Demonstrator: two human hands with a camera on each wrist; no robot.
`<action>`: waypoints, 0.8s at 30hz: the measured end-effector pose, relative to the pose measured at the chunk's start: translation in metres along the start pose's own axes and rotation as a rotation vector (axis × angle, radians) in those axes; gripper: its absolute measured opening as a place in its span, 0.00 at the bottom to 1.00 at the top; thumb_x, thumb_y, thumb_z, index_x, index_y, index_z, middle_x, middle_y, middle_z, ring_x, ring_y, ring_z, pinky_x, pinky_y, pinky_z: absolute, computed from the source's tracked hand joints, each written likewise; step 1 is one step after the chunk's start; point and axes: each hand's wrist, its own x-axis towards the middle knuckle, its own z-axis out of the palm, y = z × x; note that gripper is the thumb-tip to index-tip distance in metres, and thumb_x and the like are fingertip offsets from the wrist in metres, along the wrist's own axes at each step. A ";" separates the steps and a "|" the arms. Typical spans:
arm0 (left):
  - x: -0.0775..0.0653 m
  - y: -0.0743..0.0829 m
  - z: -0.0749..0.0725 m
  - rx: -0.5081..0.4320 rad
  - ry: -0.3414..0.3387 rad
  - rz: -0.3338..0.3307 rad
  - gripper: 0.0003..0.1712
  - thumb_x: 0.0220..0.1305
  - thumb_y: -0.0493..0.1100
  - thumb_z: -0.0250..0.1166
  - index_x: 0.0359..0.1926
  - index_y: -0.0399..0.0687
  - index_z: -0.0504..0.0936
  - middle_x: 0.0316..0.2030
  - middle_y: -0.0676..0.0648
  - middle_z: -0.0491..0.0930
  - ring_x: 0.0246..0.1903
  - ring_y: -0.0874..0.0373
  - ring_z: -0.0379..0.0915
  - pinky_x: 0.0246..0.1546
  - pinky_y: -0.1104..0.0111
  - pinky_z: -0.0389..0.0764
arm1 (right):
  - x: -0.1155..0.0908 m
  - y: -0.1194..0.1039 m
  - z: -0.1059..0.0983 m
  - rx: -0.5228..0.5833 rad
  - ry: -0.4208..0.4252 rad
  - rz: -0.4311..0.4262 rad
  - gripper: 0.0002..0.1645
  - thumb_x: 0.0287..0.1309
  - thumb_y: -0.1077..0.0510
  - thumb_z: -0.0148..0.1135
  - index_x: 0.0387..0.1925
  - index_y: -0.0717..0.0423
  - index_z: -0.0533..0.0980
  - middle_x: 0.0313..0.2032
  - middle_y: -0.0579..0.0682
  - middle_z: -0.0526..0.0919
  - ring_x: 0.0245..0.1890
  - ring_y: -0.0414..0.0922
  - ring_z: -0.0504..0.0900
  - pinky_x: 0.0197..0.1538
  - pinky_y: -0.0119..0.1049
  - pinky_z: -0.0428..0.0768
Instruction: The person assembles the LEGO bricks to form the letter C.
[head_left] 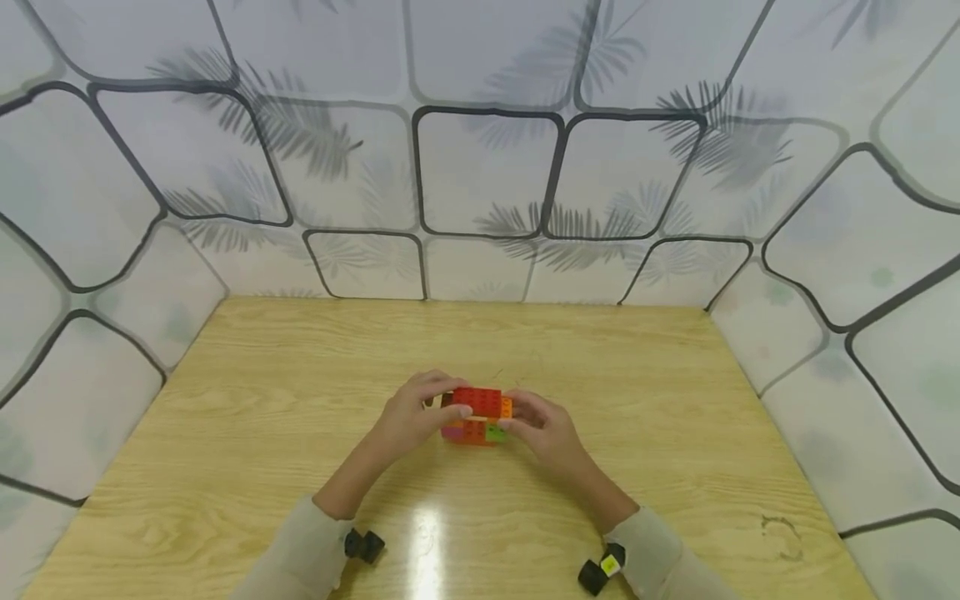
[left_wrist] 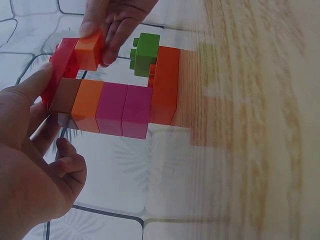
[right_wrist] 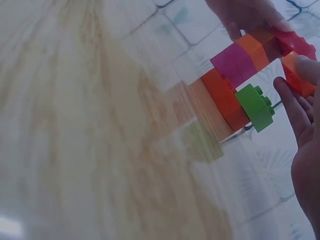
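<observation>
A structure of toy building bricks stands on the table between the hands. Its base is an orange-red brick (left_wrist: 166, 85), with a green brick (left_wrist: 147, 55) on the right end. Over the left end rises a column of two magenta bricks (left_wrist: 124, 110), an orange brick (left_wrist: 87, 105) and a brown brick (left_wrist: 67, 97). A red brick (head_left: 477, 401) lies across the top. My left hand (head_left: 412, 417) grips it at the left. My right hand (head_left: 546, 429) pinches another orange brick (right_wrist: 295, 72) beneath the red brick's right end, with a gap above the green one.
The wooden table (head_left: 315, 350) meets a patterned wall covering (head_left: 480, 183) at the back and sides. Black wrist devices (head_left: 365, 546) sit at both sleeve cuffs. A bright reflection lies on the table near the front.
</observation>
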 end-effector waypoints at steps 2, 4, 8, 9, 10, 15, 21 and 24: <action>-0.001 0.001 -0.001 -0.002 0.003 -0.005 0.25 0.62 0.63 0.69 0.56 0.61 0.85 0.46 0.62 0.79 0.41 0.51 0.66 0.37 0.62 0.69 | 0.000 -0.001 0.001 0.018 0.000 0.029 0.24 0.64 0.56 0.68 0.59 0.57 0.77 0.53 0.58 0.84 0.50 0.43 0.85 0.51 0.32 0.83; -0.002 0.002 -0.001 -0.001 0.008 -0.012 0.25 0.62 0.62 0.69 0.57 0.60 0.85 0.46 0.61 0.79 0.41 0.50 0.66 0.37 0.62 0.69 | 0.000 0.000 0.002 0.020 -0.001 0.046 0.24 0.64 0.54 0.68 0.60 0.56 0.76 0.54 0.57 0.84 0.51 0.45 0.85 0.52 0.33 0.83; -0.001 0.003 -0.001 -0.004 0.005 -0.010 0.25 0.62 0.62 0.70 0.57 0.59 0.85 0.45 0.60 0.80 0.41 0.50 0.66 0.36 0.63 0.68 | 0.000 0.003 0.001 0.006 0.003 0.064 0.25 0.64 0.53 0.69 0.60 0.54 0.76 0.55 0.56 0.84 0.50 0.47 0.85 0.51 0.33 0.83; -0.001 0.003 0.000 -0.005 0.004 -0.006 0.25 0.62 0.62 0.70 0.57 0.58 0.85 0.45 0.60 0.80 0.41 0.49 0.66 0.36 0.63 0.68 | 0.000 0.003 0.000 0.006 0.006 0.069 0.25 0.64 0.54 0.69 0.60 0.54 0.76 0.55 0.56 0.84 0.50 0.47 0.85 0.51 0.33 0.83; -0.001 0.002 0.000 -0.008 0.003 -0.004 0.26 0.61 0.61 0.70 0.57 0.58 0.85 0.45 0.59 0.80 0.41 0.49 0.66 0.36 0.63 0.68 | 0.000 0.003 0.000 0.011 0.007 0.078 0.25 0.63 0.54 0.69 0.60 0.55 0.76 0.54 0.57 0.84 0.49 0.47 0.86 0.51 0.33 0.83; 0.000 0.001 0.000 -0.021 -0.003 -0.010 0.26 0.61 0.63 0.70 0.56 0.59 0.85 0.45 0.61 0.79 0.42 0.47 0.66 0.35 0.62 0.68 | -0.001 0.004 -0.002 0.026 -0.012 0.114 0.28 0.63 0.53 0.69 0.63 0.52 0.75 0.55 0.57 0.84 0.49 0.48 0.86 0.52 0.33 0.82; -0.001 0.000 0.000 -0.030 0.002 -0.020 0.25 0.61 0.62 0.70 0.56 0.60 0.85 0.44 0.60 0.79 0.42 0.47 0.66 0.36 0.62 0.68 | 0.001 0.004 -0.004 0.006 -0.032 0.125 0.29 0.62 0.50 0.70 0.64 0.48 0.74 0.55 0.53 0.83 0.51 0.49 0.84 0.53 0.33 0.82; 0.000 0.000 0.001 -0.029 0.003 -0.026 0.26 0.62 0.63 0.69 0.57 0.60 0.84 0.44 0.60 0.79 0.42 0.51 0.65 0.37 0.61 0.69 | 0.002 0.003 -0.006 -0.002 -0.031 0.123 0.29 0.62 0.50 0.71 0.63 0.48 0.75 0.55 0.54 0.83 0.52 0.49 0.84 0.53 0.33 0.82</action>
